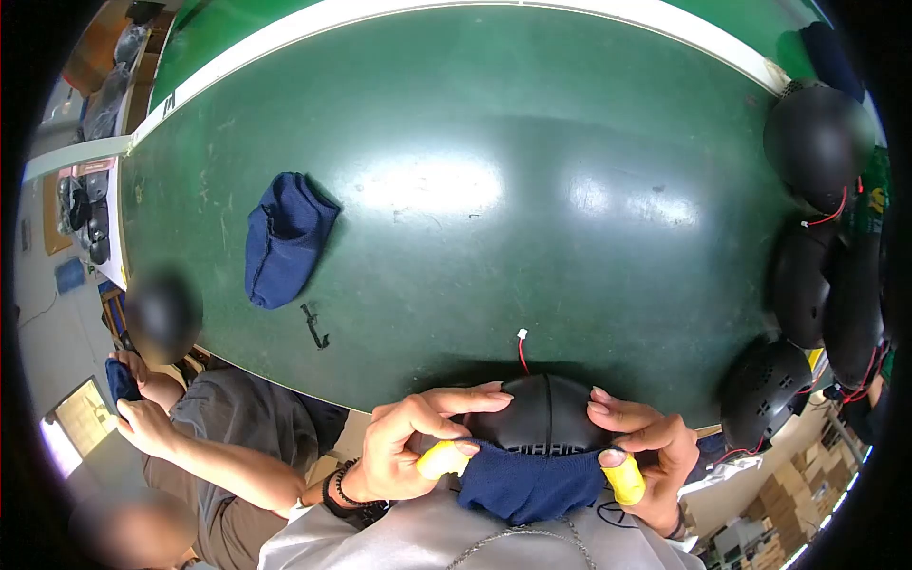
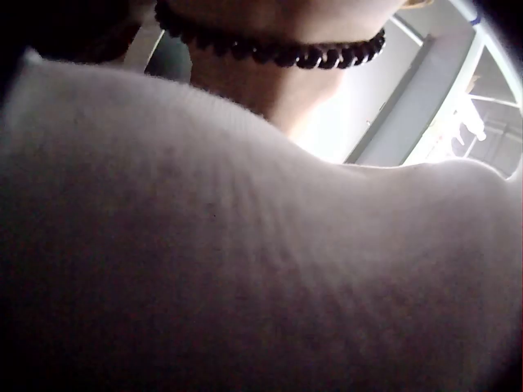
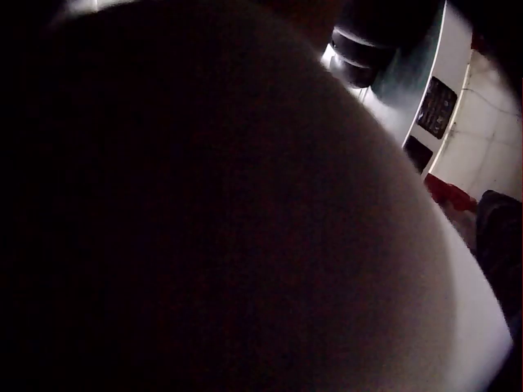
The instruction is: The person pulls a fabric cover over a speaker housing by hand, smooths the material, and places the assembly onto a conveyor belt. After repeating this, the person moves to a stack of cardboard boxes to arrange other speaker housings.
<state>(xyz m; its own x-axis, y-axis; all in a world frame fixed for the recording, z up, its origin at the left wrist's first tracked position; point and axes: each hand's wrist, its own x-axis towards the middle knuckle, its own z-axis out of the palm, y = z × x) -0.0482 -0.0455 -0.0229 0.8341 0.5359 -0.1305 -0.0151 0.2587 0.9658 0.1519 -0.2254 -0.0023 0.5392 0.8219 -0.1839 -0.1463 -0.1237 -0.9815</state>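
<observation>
At the table's near edge in the head view, a rounded black plastic shell (image 1: 581, 408) lies between my hands. A navy knitted cover (image 1: 527, 486) lies against its near side, below a slotted strip. My left hand (image 1: 407, 435) pinches the cover's left corner, its fingertips reaching onto the shell. On the other side my right hand (image 1: 665, 454) pinches the right corner, fingers likewise at the shell. Yellow wraps (image 1: 440, 460) cover part of both thumbs. A red wire with a white connector (image 1: 522, 336) sticks out from the shell's far side. Neither wrist view shows the handwork.
Another navy cover (image 1: 290, 239) lies on the green table (image 1: 427, 275), with a small black strip (image 1: 314, 327) near it. Several black shells (image 1: 819, 142) with red wires crowd the right edge. At left, another person (image 1: 237, 427) holds dark blue cloth (image 1: 122, 380).
</observation>
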